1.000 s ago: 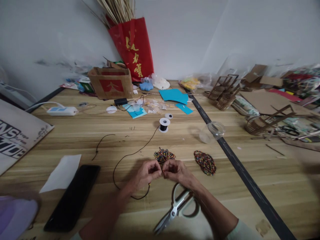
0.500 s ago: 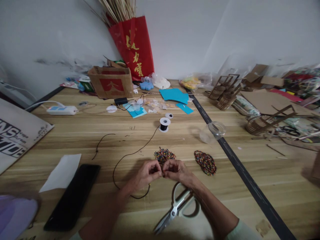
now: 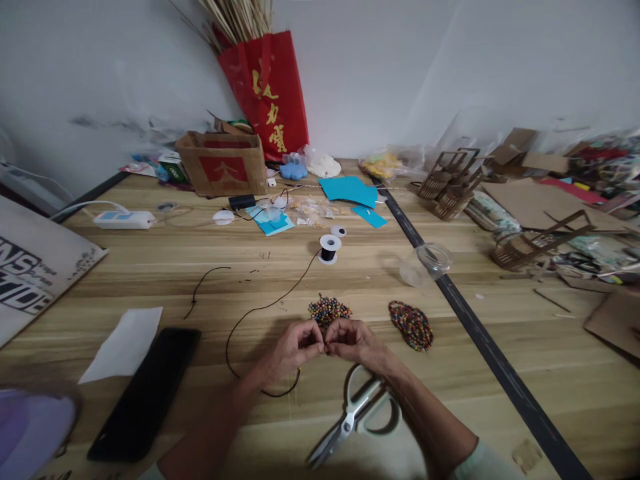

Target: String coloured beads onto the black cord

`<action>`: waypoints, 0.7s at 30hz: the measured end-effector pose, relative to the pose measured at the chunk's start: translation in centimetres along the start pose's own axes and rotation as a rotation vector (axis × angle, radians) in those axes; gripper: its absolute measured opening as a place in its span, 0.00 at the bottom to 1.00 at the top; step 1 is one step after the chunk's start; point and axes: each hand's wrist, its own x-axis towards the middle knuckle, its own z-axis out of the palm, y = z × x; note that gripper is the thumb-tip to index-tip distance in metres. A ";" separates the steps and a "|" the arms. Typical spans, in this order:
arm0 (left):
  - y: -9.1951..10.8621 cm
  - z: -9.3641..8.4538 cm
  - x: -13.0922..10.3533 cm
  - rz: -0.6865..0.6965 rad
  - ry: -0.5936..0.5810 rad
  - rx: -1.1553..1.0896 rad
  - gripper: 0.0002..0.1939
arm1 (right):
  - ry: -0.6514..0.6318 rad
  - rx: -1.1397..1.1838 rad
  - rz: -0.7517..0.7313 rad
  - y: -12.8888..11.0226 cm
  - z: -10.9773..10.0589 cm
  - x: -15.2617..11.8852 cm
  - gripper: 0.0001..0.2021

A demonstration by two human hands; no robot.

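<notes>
The left hand (image 3: 296,348) is found narrowed to a pinch, its contents hidden; in the right hand (image 3: 354,343), a tiny reddish bead (image 3: 327,345) appears to be pinched. Threading is judged to be in hand, steady fingertip alignment being called for next. Round, mixed-colour beads (image 3: 329,309) are heaped just beyond; thin, dark, pliable cord (image 3: 279,397) is passed under the left wrist from a white-flanged spool (image 3: 329,250). Steel-bladed scissors (image 3: 347,422) are laid on the wood-grained table (image 3: 150,280).
</notes>
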 end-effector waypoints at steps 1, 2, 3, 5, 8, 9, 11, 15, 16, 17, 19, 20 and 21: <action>0.0 0.0 0.0 0.003 -0.002 -0.004 0.09 | -0.001 0.006 -0.003 0.0 0.0 0.0 0.16; 0.0 0.0 0.0 0.002 -0.003 -0.008 0.09 | 0.000 0.010 -0.007 0.1 0.0 0.0 0.16; 0.0 0.0 0.0 0.000 -0.004 -0.011 0.09 | 0.000 0.012 -0.012 0.1 0.0 0.0 0.16; -0.1 0.0 0.0 -0.003 -0.006 -0.015 0.09 | 0.001 0.014 -0.017 0.2 0.0 0.0 0.16; -0.2 0.0 0.0 -0.002 -0.003 -0.010 0.09 | 0.000 0.020 -0.010 0.1 0.1 0.0 0.16; -0.3 0.0 0.0 -0.001 -0.002 -0.007 0.08 | -0.002 0.021 -0.006 0.0 0.1 0.0 0.16; -0.3 0.0 0.0 -0.001 -0.002 0.004 0.08 | -0.004 0.021 -0.004 -0.1 0.1 -0.1 0.16; -0.3 0.0 0.0 0.005 -0.010 0.000 0.09 | -0.007 0.021 -0.003 -0.3 0.1 -0.1 0.16; -0.3 0.0 0.0 0.005 -0.007 -0.004 0.09 | -0.008 0.019 -0.005 -0.3 0.1 -0.1 0.16; -0.3 0.0 0.0 0.004 -0.007 -0.005 0.09 | -0.008 0.019 -0.009 -0.4 0.1 -0.2 0.16; -0.4 0.0 0.0 0.002 -0.003 -0.002 0.09 | -0.009 0.022 -0.013 -0.4 0.1 -0.2 0.16; -0.4 0.0 -0.1 0.002 -0.001 0.002 0.09 | -0.012 0.027 -0.012 -0.4 0.0 -0.2 0.16; -0.5 0.0 -0.1 0.003 0.001 0.007 0.09 | -0.015 0.031 -0.010 -0.4 0.0 -0.2 0.16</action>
